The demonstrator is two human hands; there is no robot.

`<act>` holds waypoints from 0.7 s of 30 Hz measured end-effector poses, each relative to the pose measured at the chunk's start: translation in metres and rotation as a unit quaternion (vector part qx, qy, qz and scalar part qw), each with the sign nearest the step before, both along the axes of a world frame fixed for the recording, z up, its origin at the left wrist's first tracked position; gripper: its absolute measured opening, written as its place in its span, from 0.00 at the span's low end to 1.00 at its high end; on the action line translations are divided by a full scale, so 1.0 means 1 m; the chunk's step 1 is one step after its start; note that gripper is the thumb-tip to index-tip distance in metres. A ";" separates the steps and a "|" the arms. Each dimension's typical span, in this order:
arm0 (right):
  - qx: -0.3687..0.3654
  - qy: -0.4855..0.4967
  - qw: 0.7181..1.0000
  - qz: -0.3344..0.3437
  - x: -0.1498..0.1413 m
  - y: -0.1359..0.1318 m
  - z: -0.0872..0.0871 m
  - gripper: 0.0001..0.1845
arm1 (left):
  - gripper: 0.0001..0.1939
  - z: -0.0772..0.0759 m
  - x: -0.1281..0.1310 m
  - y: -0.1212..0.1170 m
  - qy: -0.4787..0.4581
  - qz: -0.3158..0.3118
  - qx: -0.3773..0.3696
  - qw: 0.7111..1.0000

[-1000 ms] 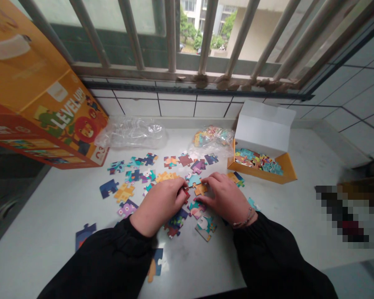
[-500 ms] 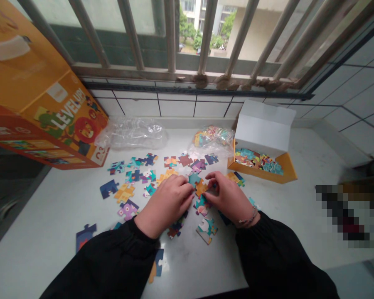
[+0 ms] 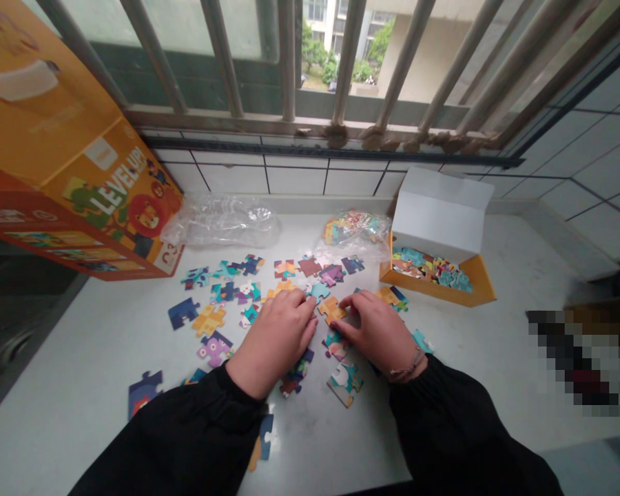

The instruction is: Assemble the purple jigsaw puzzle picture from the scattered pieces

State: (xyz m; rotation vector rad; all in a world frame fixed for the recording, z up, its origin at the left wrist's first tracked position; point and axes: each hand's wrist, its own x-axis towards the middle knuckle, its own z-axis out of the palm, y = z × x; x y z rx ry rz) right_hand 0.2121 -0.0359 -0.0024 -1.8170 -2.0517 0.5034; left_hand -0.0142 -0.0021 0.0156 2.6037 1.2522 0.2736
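In the head view my right hand [image 3: 379, 331] has thumb and forefinger closed on the right edge of an orange puzzle piece [image 3: 331, 311]. Facing it, my left hand [image 3: 276, 337] is curled with its fingers together; what lies under those fingertips is hidden. A light teal piece [image 3: 319, 291] lies just beyond the orange one. Below my right thumb is a teal and pink piece [image 3: 335, 344], and closer to me a white and teal piece [image 3: 345, 382]. Dark multicoloured pieces [image 3: 295, 375] are partly covered by my left hand.
Many loose pieces, including a purple one [image 3: 215, 349], spread over the white counter [image 3: 475, 358]. An open yellow box [image 3: 437, 286] of pieces stands back right, beside a bagged set [image 3: 354, 227]. Clear plastic packaging [image 3: 227, 220] and a large orange box [image 3: 98, 172] are left, below window bars.
The orange piece has shifted slightly left and turned, drawing apart from the teal piece. My left fingertips have pulled back a little from it. The view has moved slightly.
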 end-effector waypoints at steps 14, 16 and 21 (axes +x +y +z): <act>0.067 0.088 0.993 0.050 0.005 0.002 0.014 0.08 | 0.08 -0.001 0.000 -0.001 -0.065 -0.070 -0.038 0.995; 0.075 0.089 0.989 0.090 0.010 0.003 0.014 0.07 | 0.11 -0.003 0.001 -0.001 -0.077 -0.091 -0.036 0.992; 0.116 -0.012 0.989 -0.089 0.042 0.001 0.019 0.08 | 0.13 -0.002 0.001 0.001 -0.077 -0.099 -0.019 0.992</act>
